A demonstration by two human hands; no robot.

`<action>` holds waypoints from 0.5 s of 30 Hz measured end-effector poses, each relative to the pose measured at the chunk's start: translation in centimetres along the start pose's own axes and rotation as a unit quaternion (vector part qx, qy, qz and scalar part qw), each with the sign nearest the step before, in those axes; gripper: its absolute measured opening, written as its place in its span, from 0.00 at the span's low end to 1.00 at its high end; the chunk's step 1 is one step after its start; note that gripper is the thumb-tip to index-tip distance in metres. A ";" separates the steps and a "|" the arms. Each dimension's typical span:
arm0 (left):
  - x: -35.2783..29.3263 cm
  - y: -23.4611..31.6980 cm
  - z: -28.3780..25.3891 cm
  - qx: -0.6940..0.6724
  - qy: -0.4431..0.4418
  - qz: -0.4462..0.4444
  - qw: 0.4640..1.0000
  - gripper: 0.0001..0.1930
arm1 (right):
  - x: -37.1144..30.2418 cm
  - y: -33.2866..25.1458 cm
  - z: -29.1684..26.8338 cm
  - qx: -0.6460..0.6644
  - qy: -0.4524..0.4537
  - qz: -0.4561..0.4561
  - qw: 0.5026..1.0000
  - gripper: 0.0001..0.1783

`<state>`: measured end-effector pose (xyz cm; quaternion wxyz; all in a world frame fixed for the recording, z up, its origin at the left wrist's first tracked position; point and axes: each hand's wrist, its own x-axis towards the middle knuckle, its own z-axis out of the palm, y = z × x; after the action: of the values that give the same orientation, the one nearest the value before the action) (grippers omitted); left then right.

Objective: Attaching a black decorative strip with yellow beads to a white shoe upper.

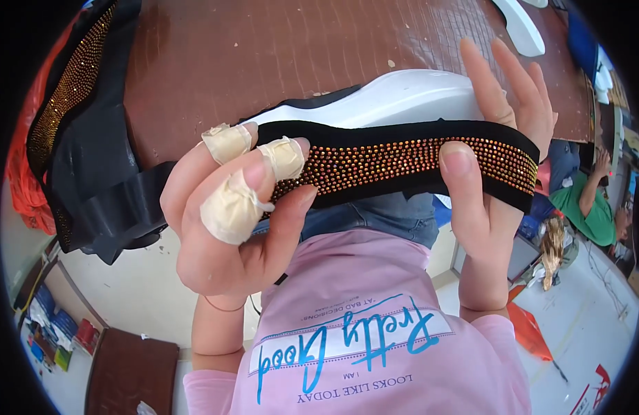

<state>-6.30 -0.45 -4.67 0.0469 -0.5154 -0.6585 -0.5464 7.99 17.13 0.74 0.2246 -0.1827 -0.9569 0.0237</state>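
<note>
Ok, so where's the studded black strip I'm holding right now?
In the head view, the studded black strip runs across the middle from your left hand to your right hand, just below the white curved piece.

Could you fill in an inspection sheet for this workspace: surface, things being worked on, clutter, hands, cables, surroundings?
Surface: glossy brown table with small pale specks.
Job's things: long black fabric strap with orange-gold studs, stretched between the hands.
Clutter: white curved smooth piece behind the strap; black gold-studded band and crumpled red plastic sheeting at far left.
Hands: left hand, three fingers wrapped in beige tape, grips the strap; right hand has its thumb on the studs, other fingers extended.
Cables: thin dark line on the floor at right, possibly a cable; too small to tell.
Surroundings: pale floor; person in a green top at right.
</note>
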 end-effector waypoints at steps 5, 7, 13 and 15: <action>-0.3 -0.2 1.3 -0.031 0.069 0.055 0.996 0.20 | 0.2 0.5 0.8 0.062 0.022 0.039 0.997 0.30; 0.0 0.6 1.5 0.053 0.055 0.084 0.994 0.18 | 0.3 0.3 0.4 0.129 -0.027 0.080 0.988 0.29; 1.0 1.9 0.6 0.132 -0.036 0.048 0.989 0.16 | 0.4 -0.1 0.4 0.251 -0.061 0.137 0.956 0.26; 1.2 2.1 0.4 0.131 -0.064 0.026 0.989 0.17 | 0.6 -0.4 0.5 0.270 -0.056 0.145 0.950 0.26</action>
<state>-5.18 0.35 -2.65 0.0858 -0.5553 -0.7126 -0.4201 7.15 17.00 0.54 0.2055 -0.2502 -0.8890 0.3237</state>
